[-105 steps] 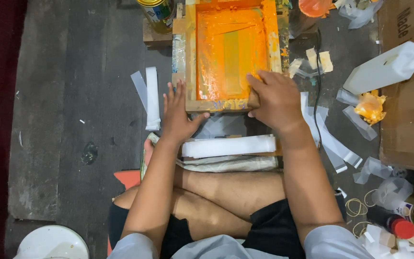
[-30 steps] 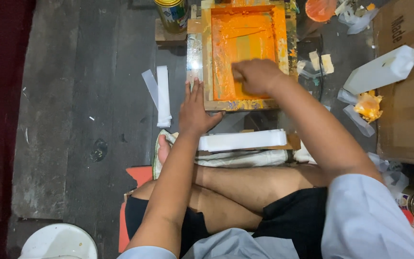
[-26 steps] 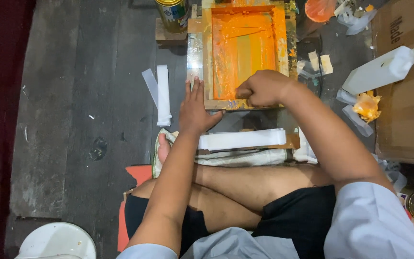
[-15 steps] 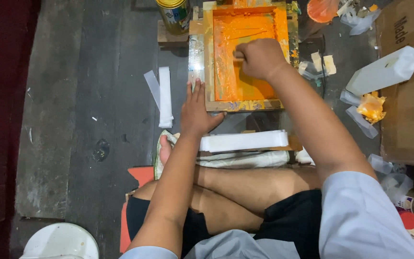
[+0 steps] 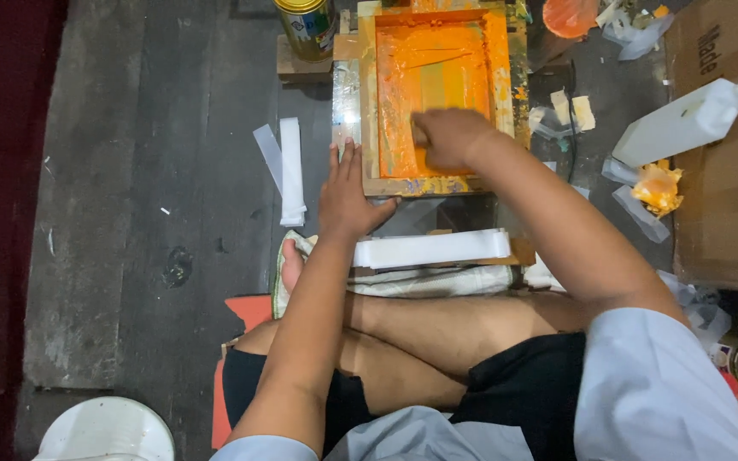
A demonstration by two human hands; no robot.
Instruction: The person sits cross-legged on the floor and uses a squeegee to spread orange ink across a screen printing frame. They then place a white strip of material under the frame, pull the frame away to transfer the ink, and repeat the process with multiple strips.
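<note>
The wooden screen-printing frame [image 5: 431, 94] lies flat on the floor in front of the seated person, with its long axis running away from the body, toward the top of the view. Its mesh is covered with thick orange ink, thinner in the middle where pale stripes show through, and the wooden border is stained with orange and other paint. The right hand [image 5: 448, 137] is inside the frame at its near part, fingers curled downward in a closed grip; it is blurred and I cannot tell what it holds. The left hand [image 5: 345, 192] lies flat and open, fingers stretched forward, pressing on the near left corner of the frame. The floor [image 5: 130, 213] is dark grey concrete, rough and spotted. White paper strips [image 5: 288, 169] lie to the left of the frame, a gold-topped can [image 5: 305, 24] stands at its far left corner, and a white plastic bottle [image 5: 681, 121] lies to the right beside a cardboard box [image 5: 728, 188].
</note>
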